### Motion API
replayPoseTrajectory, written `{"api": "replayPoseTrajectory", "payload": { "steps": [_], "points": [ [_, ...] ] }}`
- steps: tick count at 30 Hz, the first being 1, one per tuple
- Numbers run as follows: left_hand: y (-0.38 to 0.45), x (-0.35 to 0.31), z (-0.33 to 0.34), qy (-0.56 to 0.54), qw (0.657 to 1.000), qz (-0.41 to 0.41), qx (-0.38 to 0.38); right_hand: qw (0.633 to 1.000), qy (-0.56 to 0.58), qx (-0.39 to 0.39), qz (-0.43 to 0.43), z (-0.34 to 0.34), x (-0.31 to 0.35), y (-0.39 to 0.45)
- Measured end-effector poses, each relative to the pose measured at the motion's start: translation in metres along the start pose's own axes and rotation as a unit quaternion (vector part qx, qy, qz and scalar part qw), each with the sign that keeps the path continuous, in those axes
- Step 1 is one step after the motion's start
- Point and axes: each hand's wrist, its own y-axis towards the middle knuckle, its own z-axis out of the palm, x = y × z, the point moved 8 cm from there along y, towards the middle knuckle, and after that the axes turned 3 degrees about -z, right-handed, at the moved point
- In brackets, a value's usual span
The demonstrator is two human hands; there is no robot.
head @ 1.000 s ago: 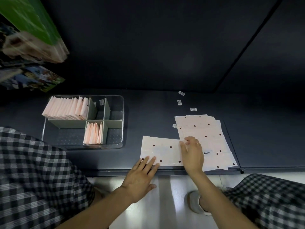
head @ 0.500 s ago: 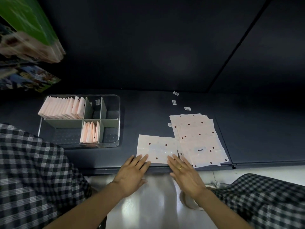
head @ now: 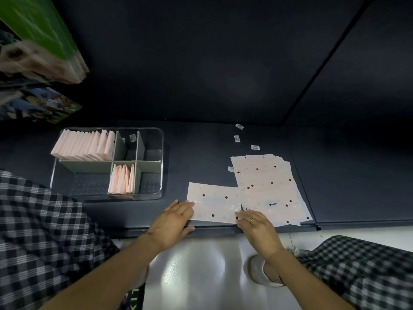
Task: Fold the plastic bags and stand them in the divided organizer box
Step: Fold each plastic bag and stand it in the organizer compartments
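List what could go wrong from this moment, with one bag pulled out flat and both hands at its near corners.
1. The single bag lies at the dark surface's front edge; it may slip off when the left hand and right hand lift it.
2. Its right edge touches the unfolded stack, so folding may drag those bags askew.
3. Loose labels could get caught up.

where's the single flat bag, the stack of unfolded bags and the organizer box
single flat bag (head: 215, 203), head view, middle of its dotted sheet
stack of unfolded bags (head: 269, 186), head view, top sheet's centre
organizer box (head: 162, 153), head view, clear right wall
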Motion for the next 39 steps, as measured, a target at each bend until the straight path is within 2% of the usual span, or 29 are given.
{"api": "replayPoseTrajectory", "payload": {
  "steps": [6,9,12,14,16,19,21,22,24,27,29,30,32,35,39],
  "points": [
    [0.014,-0.005,-0.011,0.015,0.999,0.013,-0.048,1.0,0.009,0.026,0.012,0.001,-0.003,0.008],
    [0.021,0.002,-0.008,-0.028,0.999,0.005,-0.036,0.979,0.14,0.078,0.128,0.009,-0.018,0.013],
    [0.031,0.014,-0.008,-0.118,0.992,-0.044,-0.022,0.911,0.298,0.092,0.271,0.02,-0.038,0.018],
    [0.038,0.026,-0.01,-0.204,0.971,-0.118,-0.033,0.876,0.341,0.078,0.331,0.024,-0.05,0.025],
    [0.042,0.037,-0.011,-0.292,0.936,-0.193,-0.045,0.857,0.355,0.07,0.367,0.027,-0.061,0.032],
    [0.043,0.047,-0.011,-0.373,0.885,-0.263,-0.088,0.849,0.355,0.075,0.383,0.033,-0.072,0.042],
    [0.042,0.047,-0.011,-0.381,0.871,-0.29,-0.115,0.855,0.33,0.089,0.39,0.038,-0.077,0.049],
    [0.04,0.045,-0.012,-0.366,0.872,-0.297,-0.132,0.859,0.312,0.099,0.394,0.041,-0.08,0.052],
    [0.036,0.036,-0.023,-0.276,0.899,-0.281,-0.192,0.866,0.269,0.125,0.403,0.048,-0.085,0.057],
    [0.039,-0.004,-0.04,-0.133,0.952,-0.136,-0.239,0.873,0.207,0.171,0.408,0.054,-0.088,0.065],
    [0.046,-0.032,-0.029,-0.047,0.981,-0.035,-0.187,0.875,0.18,0.194,0.406,0.055,-0.089,0.068],
    [0.049,-0.039,-0.019,-0.01,0.99,-0.018,-0.141,0.875,0.174,0.201,0.405,0.056,-0.089,0.07],
    [0.052,-0.036,0.0,0.035,0.997,-0.03,-0.067,0.873,0.172,0.204,0.407,0.057,-0.089,0.071],
    [0.052,-0.024,0.019,0.046,0.998,-0.048,0.0,0.873,0.158,0.206,0.413,0.059,-0.089,0.072],
    [0.05,-0.017,0.028,0.076,0.996,-0.024,0.034,0.868,0.158,0.191,0.431,0.057,-0.09,0.07]
  ]
}}
